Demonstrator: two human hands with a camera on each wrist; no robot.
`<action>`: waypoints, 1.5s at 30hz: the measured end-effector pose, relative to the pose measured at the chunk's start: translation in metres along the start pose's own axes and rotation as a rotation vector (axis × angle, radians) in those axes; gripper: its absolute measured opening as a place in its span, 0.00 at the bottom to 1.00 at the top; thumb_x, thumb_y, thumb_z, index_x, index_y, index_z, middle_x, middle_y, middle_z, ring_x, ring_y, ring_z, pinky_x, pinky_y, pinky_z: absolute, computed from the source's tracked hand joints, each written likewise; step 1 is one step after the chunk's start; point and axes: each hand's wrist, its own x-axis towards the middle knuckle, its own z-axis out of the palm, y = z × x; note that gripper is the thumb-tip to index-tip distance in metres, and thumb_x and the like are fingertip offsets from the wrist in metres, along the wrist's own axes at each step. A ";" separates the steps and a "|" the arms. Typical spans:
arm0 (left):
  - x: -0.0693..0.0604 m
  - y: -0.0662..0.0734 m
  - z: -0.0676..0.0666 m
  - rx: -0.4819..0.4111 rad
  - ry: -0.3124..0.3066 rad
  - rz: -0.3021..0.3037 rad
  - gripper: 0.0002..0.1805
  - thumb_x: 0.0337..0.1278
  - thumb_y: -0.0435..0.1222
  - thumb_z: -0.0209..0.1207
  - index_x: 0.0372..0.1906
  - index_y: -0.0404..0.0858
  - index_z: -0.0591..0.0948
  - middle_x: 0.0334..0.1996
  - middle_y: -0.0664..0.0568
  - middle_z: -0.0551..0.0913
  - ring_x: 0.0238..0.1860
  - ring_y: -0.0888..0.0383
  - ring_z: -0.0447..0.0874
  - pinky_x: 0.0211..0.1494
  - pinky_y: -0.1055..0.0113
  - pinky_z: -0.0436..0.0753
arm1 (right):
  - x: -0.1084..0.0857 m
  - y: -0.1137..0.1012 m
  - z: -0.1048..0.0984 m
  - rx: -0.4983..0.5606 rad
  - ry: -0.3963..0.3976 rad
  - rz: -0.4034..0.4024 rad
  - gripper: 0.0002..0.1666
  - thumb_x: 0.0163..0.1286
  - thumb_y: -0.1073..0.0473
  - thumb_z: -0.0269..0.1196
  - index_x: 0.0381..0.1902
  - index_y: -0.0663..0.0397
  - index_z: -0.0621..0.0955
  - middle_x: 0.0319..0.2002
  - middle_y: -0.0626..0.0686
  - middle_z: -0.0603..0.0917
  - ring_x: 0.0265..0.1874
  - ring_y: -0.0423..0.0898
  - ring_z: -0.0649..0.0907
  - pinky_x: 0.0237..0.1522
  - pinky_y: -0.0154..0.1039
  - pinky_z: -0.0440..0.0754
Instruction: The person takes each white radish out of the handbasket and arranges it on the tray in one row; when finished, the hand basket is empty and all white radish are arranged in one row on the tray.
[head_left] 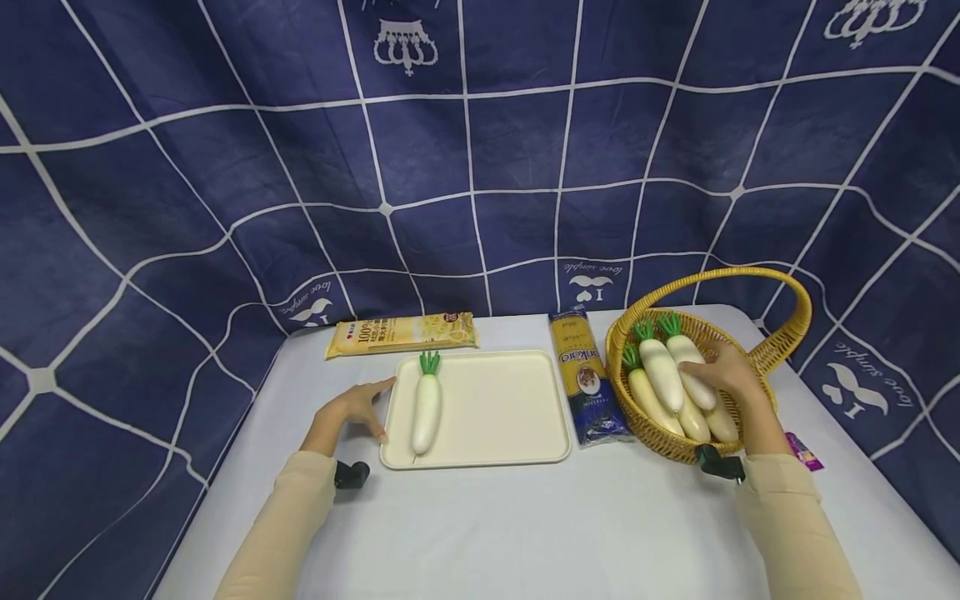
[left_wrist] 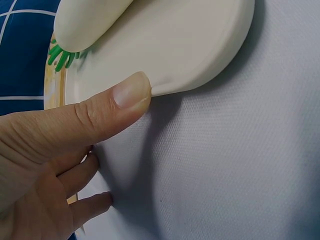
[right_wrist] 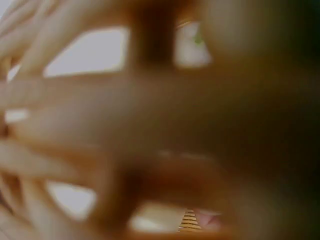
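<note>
A white radish (head_left: 427, 414) with green leaf stubs lies lengthwise at the left of a cream tray (head_left: 495, 417). My left hand (head_left: 356, 408) is at the tray's left edge, fingers spread; in the left wrist view its thumb (left_wrist: 120, 102) touches the rim. At the right, a woven basket (head_left: 678, 450) with a tall handle holds several white radishes. My right hand (head_left: 731, 371) reaches into it and grips a white radish (head_left: 699, 385) on the basket's right side; its fingertips are partly hidden. Blurred basket weave (right_wrist: 100, 110) fills most of the right wrist view.
A yellow noodle packet (head_left: 401, 333) lies behind the tray. Between tray and basket is a blue-and-yellow pasta packet (head_left: 587, 375). A small purple packet (head_left: 804, 451) lies near my right wrist. A dark blue checked cloth (head_left: 517, 150) hangs behind the white table (head_left: 525, 533).
</note>
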 end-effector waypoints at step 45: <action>-0.004 0.001 0.000 -0.012 0.020 0.020 0.66 0.14 0.39 0.79 0.72 0.38 0.57 0.65 0.32 0.64 0.67 0.34 0.58 0.66 0.36 0.59 | -0.011 0.032 0.008 0.517 0.128 0.183 0.52 0.62 0.39 0.60 0.68 0.74 0.58 0.53 0.63 0.72 0.33 0.31 0.76 0.32 0.26 0.81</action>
